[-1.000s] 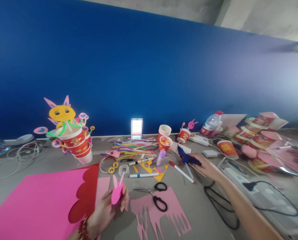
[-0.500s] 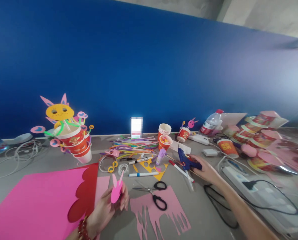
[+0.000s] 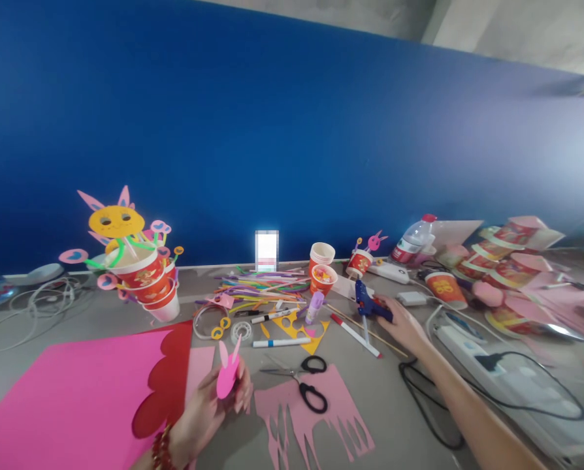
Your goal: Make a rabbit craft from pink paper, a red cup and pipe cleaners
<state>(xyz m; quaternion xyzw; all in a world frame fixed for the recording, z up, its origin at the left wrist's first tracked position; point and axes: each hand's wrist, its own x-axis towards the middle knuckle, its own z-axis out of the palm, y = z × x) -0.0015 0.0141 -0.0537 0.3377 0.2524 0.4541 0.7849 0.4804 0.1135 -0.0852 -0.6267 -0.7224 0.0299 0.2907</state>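
My left hand [image 3: 218, 397], with a red bead bracelet at the wrist, holds a small pink bunny-head cutout [image 3: 228, 377] upright above the table, its two ears pointing up. My right hand [image 3: 398, 321] is closed on the handle of a blue glue gun [image 3: 367, 301] at the right of the centre. A clear glue stick or stand hangs below the gun. Between my hands lie black-handled scissors [image 3: 313, 395] on a pink sheet [image 3: 338, 405] with jagged cuts. A red-capped marker [image 3: 355, 335] lies below the gun, beside a thin wooden stick [image 3: 390, 344].
Pink sheets [image 3: 86, 385] cover the left front. Decorated cups [image 3: 140, 271] stand behind them. Colourful pipe cleaners [image 3: 262, 285], paper cups [image 3: 323, 279] and a glue stick [image 3: 314, 307] are at the middle back. A bottle [image 3: 413, 240], power strip [image 3: 507, 385] and black cable [image 3: 426, 411] are at right.
My right hand has shifted slightly with the glue gun, which has moved a little right and tilted more upright. The wooden stick below it now shows more. My left hand has hardly moved.
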